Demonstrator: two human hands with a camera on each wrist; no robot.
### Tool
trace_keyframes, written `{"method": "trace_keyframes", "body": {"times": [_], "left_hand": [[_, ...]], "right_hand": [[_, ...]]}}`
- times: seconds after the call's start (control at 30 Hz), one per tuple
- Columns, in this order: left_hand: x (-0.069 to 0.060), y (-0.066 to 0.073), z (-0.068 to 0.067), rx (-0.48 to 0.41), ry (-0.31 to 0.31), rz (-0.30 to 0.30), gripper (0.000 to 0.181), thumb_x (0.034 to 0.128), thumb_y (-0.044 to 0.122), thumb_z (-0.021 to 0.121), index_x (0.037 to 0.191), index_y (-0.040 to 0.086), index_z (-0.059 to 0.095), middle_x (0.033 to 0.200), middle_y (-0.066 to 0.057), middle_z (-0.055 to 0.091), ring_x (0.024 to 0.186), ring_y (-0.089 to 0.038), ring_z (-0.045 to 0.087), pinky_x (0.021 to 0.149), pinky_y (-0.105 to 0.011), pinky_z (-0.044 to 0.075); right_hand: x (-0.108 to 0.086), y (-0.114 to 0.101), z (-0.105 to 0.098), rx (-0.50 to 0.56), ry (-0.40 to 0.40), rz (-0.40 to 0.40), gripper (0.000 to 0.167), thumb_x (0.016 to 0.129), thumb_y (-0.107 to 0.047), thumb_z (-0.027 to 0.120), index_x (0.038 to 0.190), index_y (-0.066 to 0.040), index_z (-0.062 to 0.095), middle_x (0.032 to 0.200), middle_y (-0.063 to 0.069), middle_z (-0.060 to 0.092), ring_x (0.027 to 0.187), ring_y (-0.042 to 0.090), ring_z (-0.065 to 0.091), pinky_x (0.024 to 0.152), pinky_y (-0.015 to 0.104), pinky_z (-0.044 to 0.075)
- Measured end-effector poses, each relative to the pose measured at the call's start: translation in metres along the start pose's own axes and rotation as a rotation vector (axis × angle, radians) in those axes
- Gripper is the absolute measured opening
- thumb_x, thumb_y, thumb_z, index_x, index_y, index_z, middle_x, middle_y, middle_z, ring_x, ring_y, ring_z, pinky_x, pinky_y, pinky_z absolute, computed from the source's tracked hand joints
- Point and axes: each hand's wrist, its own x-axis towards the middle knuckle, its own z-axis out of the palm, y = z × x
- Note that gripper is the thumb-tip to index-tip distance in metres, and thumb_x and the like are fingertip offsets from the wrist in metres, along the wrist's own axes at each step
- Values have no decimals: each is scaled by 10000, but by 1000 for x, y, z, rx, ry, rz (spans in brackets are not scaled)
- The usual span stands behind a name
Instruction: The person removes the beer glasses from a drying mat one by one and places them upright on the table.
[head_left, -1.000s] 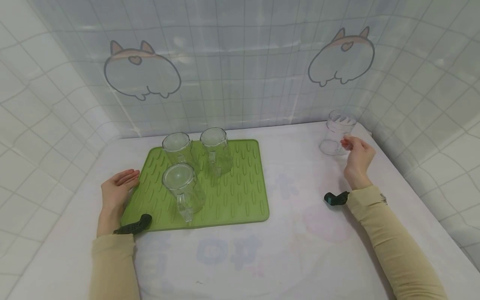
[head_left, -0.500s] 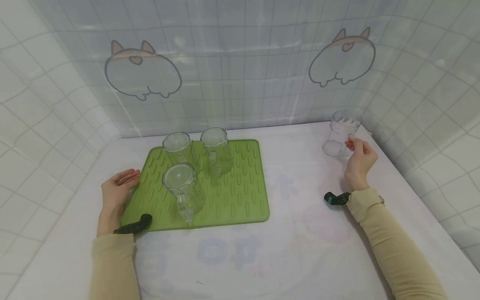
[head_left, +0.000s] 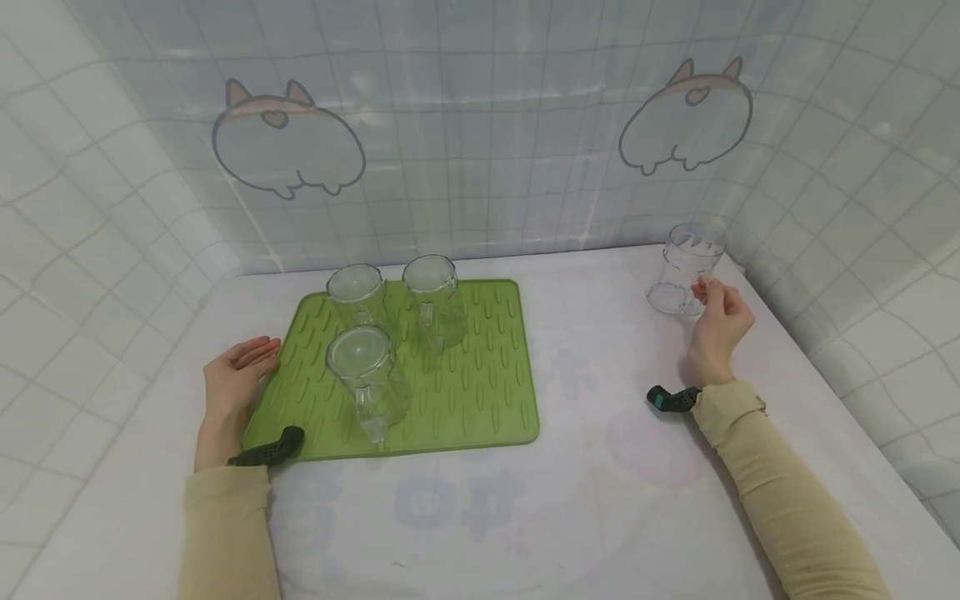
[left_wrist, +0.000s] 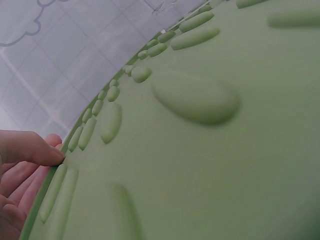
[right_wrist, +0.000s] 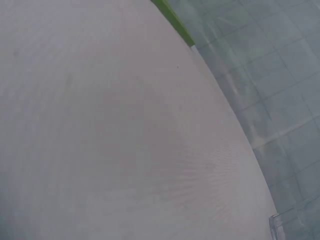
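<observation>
Tablecloth [head_left: 585, 517] bears one mat [head_left: 480, 392] with three mugs [head_left: 378, 375] [head_left: 363, 296] [head_left: 437, 300], left hand [head_left: 236, 375] relaxed, right hand [head_left: 718, 323] gripping another mug [head_left: 681, 268].

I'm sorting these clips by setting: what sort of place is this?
Probably a small staged tabletop workspace: tile-patterned walls close in a white table, where three clear mugs stand on a green mat.

A: Backdrop?
B: Grid-patterned wall [head_left: 487, 167], top of frame; animal drawing [head_left: 288, 146] upper left, second drawing [head_left: 686, 121] upper right.
A: Below?
B: White cloth [head_left: 570, 525], lower centre; faded blue marks [head_left: 426, 504], possibly lettering.
</observation>
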Motion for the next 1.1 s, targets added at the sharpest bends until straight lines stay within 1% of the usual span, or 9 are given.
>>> {"method": "trace_keyframes", "body": {"times": [0.23, 0.4, 0.53, 0.77, 0.93, 1.0, 1.1], "left_hand": [[-1, 0, 0, 12, 7, 1, 588, 909, -73, 663, 1444, -103, 420, 932, 163, 731, 879, 48, 697, 789, -89, 556], [-2, 1, 1, 22, 3, -3, 586, 917, -79, 647, 1450, -111, 407, 940, 162, 725, 882, 48, 693, 792, -92, 558], [-2, 1, 1, 22, -2, -9, 587, 919, -78, 645, 1453, -110, 402, 943, 164, 723, 884, 47, 692, 793, -93, 558], [0, -1, -1, 10, -2, 0, 589, 910, -61, 671, 1446, -92, 427, 968, 142, 735, 901, 31, 699, 803, -98, 559], [2, -3, -2, 21, 3, 1, 584, 912, -35, 684, 1444, -70, 447, 1006, 130, 739, 917, 31, 697, 805, -93, 557], [2, -4, -2, 25, 3, 3, 581, 915, -34, 680, 1444, -76, 443, 1006, 130, 737, 920, 31, 694, 804, -90, 557], [2, -4, -2, 16, 3, -1, 585, 915, -41, 676, 1446, -85, 433, 989, 134, 734, 918, 30, 694, 803, -95, 559]], "right_hand": [[-3, 0, 0, 6, 20, -35, 187, 976, -131, 622, 963, -12, 765, 797, -45, 710, 820, 104, 622, 825, 222, 473], [-3, 1, 0, 30, 35, -59, 186, 966, -109, 625, 964, 32, 747, 795, -34, 707, 815, 106, 629, 841, 226, 487], [-3, 1, 0, 39, 60, -44, 190, 954, -104, 635, 994, 52, 736, 786, -48, 698, 817, 94, 622, 837, 217, 482], [-4, 2, -2, -33, 91, -34, 165, 950, -149, 642, 1007, -38, 750, 873, -53, 710, 890, 87, 611, 841, 194, 461], [-5, 0, -2, -101, 128, -34, 177, 956, -179, 626, 1027, -74, 750, 918, -67, 681, 931, 72, 574, 837, 187, 427], [-7, -3, 0, -129, 152, -63, 172, 964, -179, 619, 1028, -83, 748, 927, -78, 659, 939, 69, 554, 846, 191, 410], [-15, -12, 4, -152, 180, -148, 167, 978, -153, 598, 1025, -70, 735, 936, -94, 628, 943, 68, 538, 866, 197, 397]]}}
